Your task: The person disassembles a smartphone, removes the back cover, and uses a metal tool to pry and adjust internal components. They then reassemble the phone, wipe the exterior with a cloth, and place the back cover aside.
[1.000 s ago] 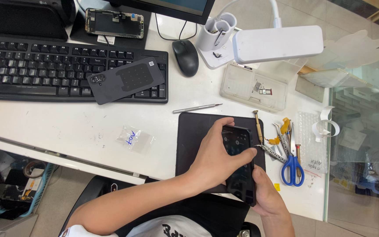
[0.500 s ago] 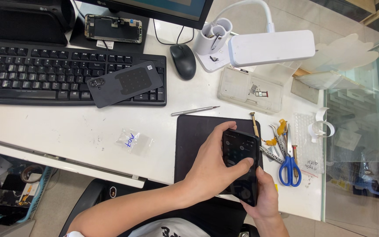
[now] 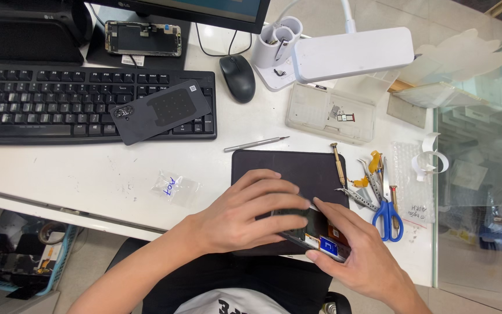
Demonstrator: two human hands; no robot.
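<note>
Both hands grip an opened phone [image 3: 315, 232] over the dark work mat [image 3: 289, 168] at the near edge of the desk [image 3: 76, 174]. The left hand [image 3: 245, 218] lies curled over the phone's top end, fingers wrapped across it. The right hand [image 3: 358, 253] closes on the lower end from about 4 o'clock, forefinger stretched along the long edge and thumb at the bottom corner.

With its back off, the phone shows a blue-labelled part and bare internals, so it looks light, stiff and fragile; holding it by the frame edges, as here, seems safer than pressing on the exposed parts.

At 1 o'clock from the phone lie blue-handled scissors [image 3: 387, 215], tweezers [image 3: 358, 195] and a small screwdriver [image 3: 338, 163]. A metal pry tool [image 3: 255, 143] lies at 11 o'clock beyond the mat. Farther off at 10 o'clock, a dark back cover [image 3: 161, 110] rests on the keyboard [image 3: 47, 110]. A clear parts tray [image 3: 329, 113] sits at 12 o'clock under the white lamp [image 3: 352, 53].
</note>
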